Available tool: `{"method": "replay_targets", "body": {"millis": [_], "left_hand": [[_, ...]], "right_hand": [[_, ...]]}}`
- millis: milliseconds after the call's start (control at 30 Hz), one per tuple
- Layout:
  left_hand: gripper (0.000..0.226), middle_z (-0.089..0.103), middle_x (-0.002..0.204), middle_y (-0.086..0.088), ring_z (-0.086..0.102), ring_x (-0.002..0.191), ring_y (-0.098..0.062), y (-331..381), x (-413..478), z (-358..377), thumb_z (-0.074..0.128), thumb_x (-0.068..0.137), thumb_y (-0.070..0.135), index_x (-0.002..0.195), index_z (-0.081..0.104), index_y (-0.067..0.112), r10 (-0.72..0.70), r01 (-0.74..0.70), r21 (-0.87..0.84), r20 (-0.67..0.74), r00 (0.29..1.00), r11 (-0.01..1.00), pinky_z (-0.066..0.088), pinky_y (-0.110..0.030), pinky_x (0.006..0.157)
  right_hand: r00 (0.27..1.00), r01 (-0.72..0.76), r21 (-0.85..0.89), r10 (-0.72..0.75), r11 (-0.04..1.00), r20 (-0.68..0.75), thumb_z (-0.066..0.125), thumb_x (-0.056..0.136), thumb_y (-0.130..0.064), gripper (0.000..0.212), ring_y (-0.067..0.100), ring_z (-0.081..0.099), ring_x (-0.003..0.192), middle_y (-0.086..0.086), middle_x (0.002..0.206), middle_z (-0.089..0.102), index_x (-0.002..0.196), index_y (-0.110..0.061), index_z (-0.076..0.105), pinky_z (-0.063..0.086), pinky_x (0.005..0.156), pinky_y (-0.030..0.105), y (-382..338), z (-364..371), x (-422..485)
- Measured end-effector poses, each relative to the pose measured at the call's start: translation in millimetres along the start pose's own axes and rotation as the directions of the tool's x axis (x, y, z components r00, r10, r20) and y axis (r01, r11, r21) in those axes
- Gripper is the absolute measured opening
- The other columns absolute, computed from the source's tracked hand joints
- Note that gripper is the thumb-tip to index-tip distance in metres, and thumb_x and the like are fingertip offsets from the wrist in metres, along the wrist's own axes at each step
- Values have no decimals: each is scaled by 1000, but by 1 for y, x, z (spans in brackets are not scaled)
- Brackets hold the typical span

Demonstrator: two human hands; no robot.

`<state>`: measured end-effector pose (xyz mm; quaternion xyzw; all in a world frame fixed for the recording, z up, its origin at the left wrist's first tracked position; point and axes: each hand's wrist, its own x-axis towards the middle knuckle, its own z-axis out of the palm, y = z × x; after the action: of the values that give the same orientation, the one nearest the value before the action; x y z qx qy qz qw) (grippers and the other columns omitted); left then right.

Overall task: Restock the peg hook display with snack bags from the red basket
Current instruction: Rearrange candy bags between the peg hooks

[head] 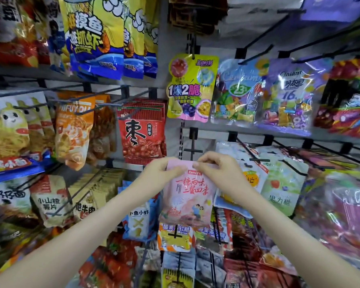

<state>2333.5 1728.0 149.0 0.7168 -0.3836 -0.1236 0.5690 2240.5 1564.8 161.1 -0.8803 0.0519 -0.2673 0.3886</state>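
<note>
I hold a pink snack bag (188, 196) with red lettering upright in front of the display. My left hand (164, 171) pinches its top left corner and my right hand (216, 169) pinches its top right corner. The bag's top edge sits just below the tip of an empty black peg hook (193, 149) with a crossbar. The red basket is out of view.
Full peg hooks surround the empty one: a red date bag (142, 132) to the left, a yellow gummy bag (190, 88) above, white fruit-candy bags (279, 183) to the right, an orange-and-yellow bag (175, 238) below. Black hook rods jut toward me on all sides.
</note>
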Motion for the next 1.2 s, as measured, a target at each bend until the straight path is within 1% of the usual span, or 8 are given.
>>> {"method": "replay_targets", "body": {"millis": [367, 500, 800, 967, 1033, 1067, 1133, 1200], "left_hand": [[21, 74, 87, -2, 70, 84, -17, -22, 8, 3, 59, 93, 24, 73, 67, 26, -46, 48, 33, -40, 998, 998, 53, -50, 86], [15, 73, 91, -4, 70, 89, -21, -22, 13, 1, 59, 93, 26, 81, 68, 22, -25, 26, 11, -50, 998, 1000, 51, -55, 88], [13, 74, 89, 1, 70, 88, -17, -28, 24, 5, 60, 92, 29, 89, 70, 21, -4, 4, 0, -94, 996, 1000, 53, -53, 87], [21, 67, 91, -19, 65, 88, -34, -38, 32, 12, 57, 92, 30, 98, 61, 11, 44, -13, 148, -212, 976, 989, 51, -55, 82], [28, 65, 99, -8, 63, 86, -18, -44, 32, 22, 58, 92, 24, 118, 50, 16, 133, -32, 309, -310, 941, 950, 54, -42, 78], [46, 59, 115, -3, 60, 99, -11, -48, 30, 27, 60, 91, 20, 132, 39, 17, 221, -85, 378, -331, 917, 922, 52, -31, 85], [70, 37, 146, -13, 41, 132, -23, -59, 27, 34, 65, 86, 8, 144, 25, 5, 467, -254, 577, -255, 847, 776, 39, -35, 107], [77, 25, 151, -27, 27, 140, -39, -72, 28, 40, 68, 77, -5, 143, 27, -5, 592, -306, 766, -118, 797, 565, 32, -47, 111]], "right_hand": [[992, 33, -38, -37, 999, -122, 64, 88, -24, 7, 8, 55, 90, -11, 85, 61, 81, -24, 62, 42, 80, 24, 19, 25, 2], [983, 65, -54, -74, 996, -169, 64, 88, -22, 8, 9, 53, 90, -6, 86, 59, 84, -15, 63, 39, 78, 21, 18, 27, 8], [969, 73, -27, -77, 997, -236, 60, 91, -19, 16, 7, 53, 87, -13, 81, 55, 76, -24, 56, 35, 70, 10, 22, 31, 14], [954, 20, -182, -72, 983, -290, 59, 91, -21, 35, 14, 45, 88, -15, 78, 45, 65, -34, 39, 31, 69, 21, 28, 39, 27], [918, 7, -272, -114, 962, -379, 62, 89, -17, 21, 19, 41, 97, -3, 91, 49, 74, -26, 51, 30, 79, 24, 33, 45, 32], [893, 10, -315, -151, 949, -425, 63, 87, -14, 6, 20, 40, 103, 5, 101, 51, 86, -17, 59, 30, 83, 25, 37, 49, 32], [836, 56, -405, -265, 913, -481, 63, 84, -7, 27, 21, 39, 110, 13, 115, 52, 109, -6, 56, 30, 93, 29, 43, 61, 26], [790, 95, -449, -342, 888, -509, 58, 80, -5, 39, 22, 38, 116, 16, 122, 51, 118, -4, 48, 26, 101, 32, 52, 76, 16]]}}
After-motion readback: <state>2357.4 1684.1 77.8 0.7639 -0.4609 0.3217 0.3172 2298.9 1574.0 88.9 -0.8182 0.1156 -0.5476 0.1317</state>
